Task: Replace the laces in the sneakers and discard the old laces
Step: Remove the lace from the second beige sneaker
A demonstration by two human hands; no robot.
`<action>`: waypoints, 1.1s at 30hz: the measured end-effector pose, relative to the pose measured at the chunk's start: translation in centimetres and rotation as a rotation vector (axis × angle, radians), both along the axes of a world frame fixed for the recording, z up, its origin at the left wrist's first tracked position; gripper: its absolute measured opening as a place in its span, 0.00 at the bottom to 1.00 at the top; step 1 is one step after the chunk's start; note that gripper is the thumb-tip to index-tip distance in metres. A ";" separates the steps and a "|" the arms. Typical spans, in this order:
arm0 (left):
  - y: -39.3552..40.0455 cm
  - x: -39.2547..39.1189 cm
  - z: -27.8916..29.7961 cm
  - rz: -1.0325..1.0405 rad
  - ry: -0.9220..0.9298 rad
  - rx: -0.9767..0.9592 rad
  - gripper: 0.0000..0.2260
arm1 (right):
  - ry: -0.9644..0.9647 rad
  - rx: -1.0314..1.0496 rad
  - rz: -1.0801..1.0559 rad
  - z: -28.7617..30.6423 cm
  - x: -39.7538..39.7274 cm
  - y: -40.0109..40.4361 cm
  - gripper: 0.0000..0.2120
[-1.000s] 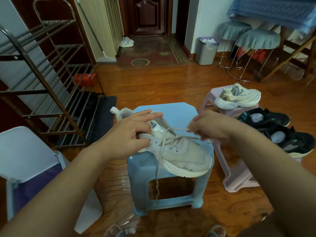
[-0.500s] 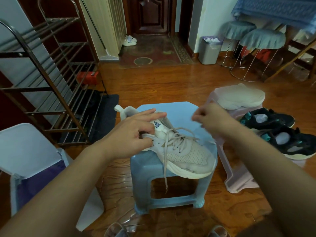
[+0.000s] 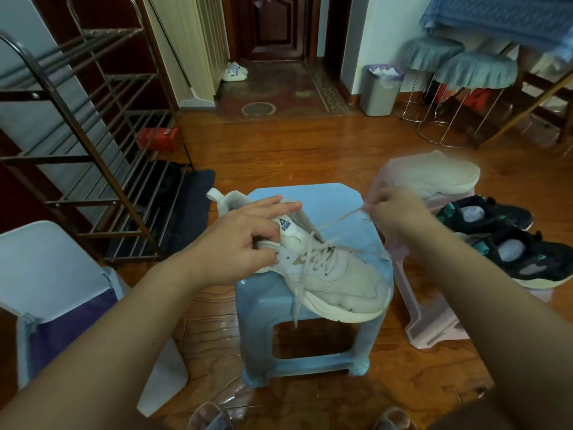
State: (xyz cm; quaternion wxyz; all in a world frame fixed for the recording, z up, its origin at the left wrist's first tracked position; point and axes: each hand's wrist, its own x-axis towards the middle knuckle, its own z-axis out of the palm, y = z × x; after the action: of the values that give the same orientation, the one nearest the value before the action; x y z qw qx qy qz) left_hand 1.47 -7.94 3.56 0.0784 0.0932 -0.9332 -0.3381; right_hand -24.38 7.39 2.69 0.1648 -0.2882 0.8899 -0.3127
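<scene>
A pale beige sneaker [image 3: 338, 280] lies on a light blue plastic stool [image 3: 328, 200], toe pointing to the lower right. My left hand [image 3: 242, 240] grips its collar and tongue. My right hand [image 3: 393, 209] pinches one end of the beige lace [image 3: 335, 220] and holds it taut, up and to the right of the shoe. The lace's other end [image 3: 299, 293] dangles over the stool's front. The matching sneaker [image 3: 434, 175] rests blurred on a pink stool [image 3: 431, 324] to the right.
A pair of black and teal sneakers [image 3: 508, 240] lies at the right. A metal shoe rack [image 3: 93, 150] stands at the left, a white bin [image 3: 52, 274] at the lower left. A grey waste bin [image 3: 379, 91] and two cloth-covered stools [image 3: 449, 66] stand at the back.
My right hand has pulled the lace out to the right until it is taut. My left hand still holds the sneaker in place on the blue stool.
</scene>
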 end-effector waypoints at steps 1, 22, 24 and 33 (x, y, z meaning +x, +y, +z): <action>0.0 0.0 0.0 0.000 -0.001 0.003 0.07 | 0.002 0.082 -0.161 -0.2 -1.4 0.7 0.06; 0.2 0.0 0.3 0.007 -0.019 0.010 0.07 | 0.163 0.203 -0.401 -0.2 -3.8 3.8 0.09; 0.2 -0.1 0.3 0.009 -0.014 0.011 0.07 | 0.218 0.173 -0.187 0.0 -2.4 2.8 0.13; 0.3 -0.1 0.4 0.013 -0.013 0.016 0.07 | 0.182 -0.073 0.389 -0.6 3.9 -0.7 0.05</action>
State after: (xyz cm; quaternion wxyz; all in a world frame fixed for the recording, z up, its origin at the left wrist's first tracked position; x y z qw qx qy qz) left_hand 1.36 -7.66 3.96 0.0739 0.1019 -0.9303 -0.3446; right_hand -20.49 6.65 2.11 0.1303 -0.4871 0.8170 -0.2798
